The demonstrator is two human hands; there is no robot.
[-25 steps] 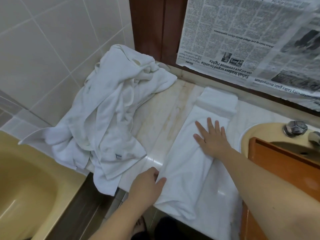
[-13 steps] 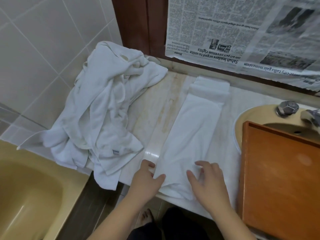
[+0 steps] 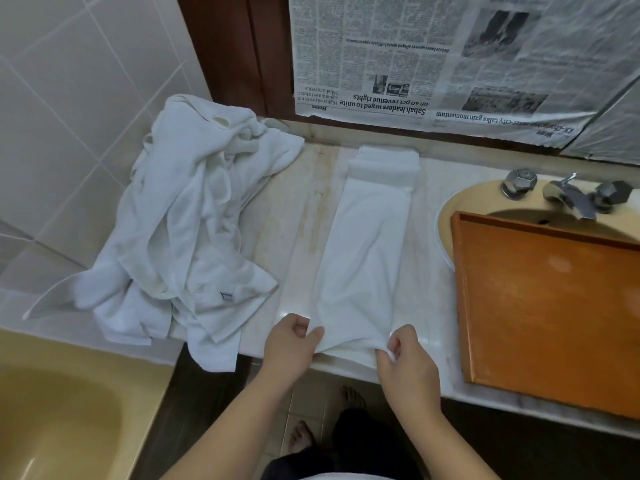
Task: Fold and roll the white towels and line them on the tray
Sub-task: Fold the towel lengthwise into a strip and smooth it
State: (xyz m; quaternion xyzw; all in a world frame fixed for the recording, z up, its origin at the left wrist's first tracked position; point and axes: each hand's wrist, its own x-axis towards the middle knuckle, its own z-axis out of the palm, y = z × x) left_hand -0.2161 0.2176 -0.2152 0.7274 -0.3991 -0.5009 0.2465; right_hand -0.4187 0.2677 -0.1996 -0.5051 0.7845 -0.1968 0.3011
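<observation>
A white towel [image 3: 367, 258], folded into a long narrow strip, lies on the marble counter [image 3: 298, 216] and runs away from me. Its far end is folded over into a thick band [image 3: 382, 168]. My left hand [image 3: 292, 344] pinches the near left corner of the strip. My right hand [image 3: 407, 358] pinches the near right corner, and the near edge is lifted slightly off the counter's front edge. A heap of crumpled white towels [image 3: 187, 223] lies to the left. The orange wooden tray [image 3: 554, 306] sits to the right with nothing in it.
The tray rests partly over a yellow sink [image 3: 467, 199] with metal taps [image 3: 568, 195]. A yellow bathtub [image 3: 52, 410] is at lower left. Newspaper [image 3: 433, 60] covers the wall behind. Tiled wall on the left. My bare feet [image 3: 304, 434] show below the counter.
My right hand has slid from the middle of the towel back to its near end. Both hands now pinch the near corners and lift the edge. The camera view has shifted left.
</observation>
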